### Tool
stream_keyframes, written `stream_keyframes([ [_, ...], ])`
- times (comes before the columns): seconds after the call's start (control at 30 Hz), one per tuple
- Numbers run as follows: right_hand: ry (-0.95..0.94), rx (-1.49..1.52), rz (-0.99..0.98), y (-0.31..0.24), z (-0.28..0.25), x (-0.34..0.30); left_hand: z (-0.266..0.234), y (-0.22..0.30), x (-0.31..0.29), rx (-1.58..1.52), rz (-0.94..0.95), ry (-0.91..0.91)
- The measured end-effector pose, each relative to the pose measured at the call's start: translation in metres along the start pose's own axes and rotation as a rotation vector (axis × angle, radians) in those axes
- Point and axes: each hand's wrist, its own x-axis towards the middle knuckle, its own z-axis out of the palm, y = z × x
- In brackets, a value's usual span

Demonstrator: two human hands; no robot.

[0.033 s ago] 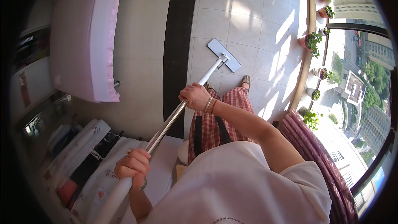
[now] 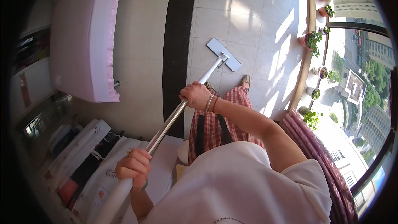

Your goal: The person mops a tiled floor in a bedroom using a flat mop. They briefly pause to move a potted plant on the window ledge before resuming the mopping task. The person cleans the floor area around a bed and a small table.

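Observation:
A flat mop (image 2: 163, 128) with a white and silver pole slants across the view. Its rectangular grey-white head (image 2: 213, 46) rests on the tiled floor just ahead of my feet. My left hand (image 2: 133, 168) is wrapped round the upper, thick white part of the pole. Lower down, my right hand (image 2: 196, 96) grips the metal section, its arm reaching across my body. The fingers of both hands are closed on the pole.
Pale tiles (image 2: 248, 29) lie ahead, beside a dark floor strip (image 2: 177, 37). At left stands a bed with a pink-edged cover (image 2: 78, 41). Potted plants (image 2: 311, 41) line the window ledge at right, above a purple curtain (image 2: 315, 157). Patterned white fabric (image 2: 110, 178) lies at lower left.

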Motion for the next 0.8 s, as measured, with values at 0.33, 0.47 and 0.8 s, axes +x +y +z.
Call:
stream_keyframes([
  [0.33,0.188,-0.26,0.172,0.166,-0.159,-0.058,0.163,-0.109,0.095,-0.228,0.194,-0.025],
  [0.47,0.26,-0.325,0.403,0.276,-0.228,-0.101,0.258,-0.172,0.139,-0.278,0.194,-0.102],
  [0.8,0.512,-0.133,0.426,0.194,-0.169,-0.14,0.234,-0.083,0.111,-0.138,0.099,-0.292],
])
